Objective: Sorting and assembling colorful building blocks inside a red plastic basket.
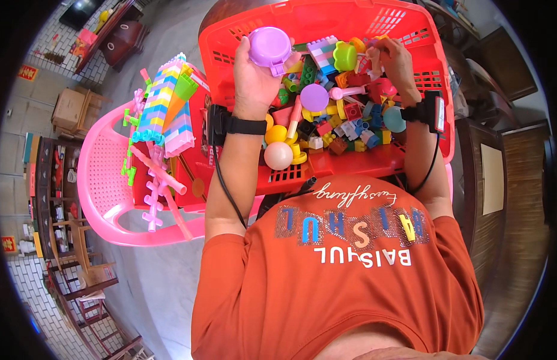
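My left hand (255,84) is closed round a round purple toy pot (269,47) with a small tab on its rim, above the left side of a red plastic basket (431,36). Over the basket's far right, my right hand (400,65) has its fingers bent together among pale pink pieces; what they grip is too small to make out. Beneath both hands lie mixed toys: a purple ball (314,97), a green flower-shaped cup (344,56), a pink toy hammer (347,92), a pale pink ball (278,156) and several small building blocks.
To the left, a pink plastic chair (98,180) holds a pastel block stack (161,102) and joined pink and green tube pieces (153,201). Wooden shelving (47,198) stands farther left. A dark wooden cabinet (479,174) is at the right. Cables run from both wrist straps.
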A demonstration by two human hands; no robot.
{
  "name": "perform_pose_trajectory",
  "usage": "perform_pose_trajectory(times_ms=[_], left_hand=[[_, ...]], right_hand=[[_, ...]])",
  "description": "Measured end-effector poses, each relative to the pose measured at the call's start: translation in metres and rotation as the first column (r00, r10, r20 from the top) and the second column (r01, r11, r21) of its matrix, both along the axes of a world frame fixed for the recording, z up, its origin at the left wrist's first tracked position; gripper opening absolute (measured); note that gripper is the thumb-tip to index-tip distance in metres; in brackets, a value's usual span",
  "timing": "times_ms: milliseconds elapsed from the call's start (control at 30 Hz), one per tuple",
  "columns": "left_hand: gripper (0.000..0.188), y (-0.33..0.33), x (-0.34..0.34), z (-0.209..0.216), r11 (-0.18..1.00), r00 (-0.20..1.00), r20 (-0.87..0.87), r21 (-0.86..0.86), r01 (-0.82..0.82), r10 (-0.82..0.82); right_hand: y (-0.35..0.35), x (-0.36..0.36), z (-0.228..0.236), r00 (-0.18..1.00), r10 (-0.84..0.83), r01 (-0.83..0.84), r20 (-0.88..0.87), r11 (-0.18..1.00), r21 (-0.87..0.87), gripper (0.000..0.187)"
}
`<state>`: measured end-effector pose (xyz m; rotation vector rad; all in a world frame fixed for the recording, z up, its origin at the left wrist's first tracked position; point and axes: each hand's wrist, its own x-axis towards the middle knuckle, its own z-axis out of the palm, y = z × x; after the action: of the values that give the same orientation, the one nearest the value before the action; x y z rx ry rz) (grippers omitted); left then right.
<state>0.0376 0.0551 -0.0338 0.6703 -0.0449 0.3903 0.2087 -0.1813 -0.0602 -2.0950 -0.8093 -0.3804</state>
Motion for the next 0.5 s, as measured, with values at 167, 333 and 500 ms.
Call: perform_pose_trajectory(times_ms=[167,333,500], left_hand=[[0.040,-0.001,0.007,-0.018,1.000,0.996,-0.083,0.024,-0.020,0.022],[0.041,-0.047,0.010,-0.033,0.989,0.978,-0.209,0.139,0.041,-0.011],[0.038,-0.045,0.007,-0.052,0.963,0.956,-0.134,0.037,0.267,-0.260]], right_hand=[[0.020,-0.040,0.028,0.950,0.217,-0.264,0.226,0.942,0.207,0.018],[0.050,-0.107,0.030,0.798,0.440,-0.531,0.412,0.837,0.135,0.027],[0.064,-0.106,0.011,0.739,0.377,-0.430,0.558,0.902,-0.040,0.030]])
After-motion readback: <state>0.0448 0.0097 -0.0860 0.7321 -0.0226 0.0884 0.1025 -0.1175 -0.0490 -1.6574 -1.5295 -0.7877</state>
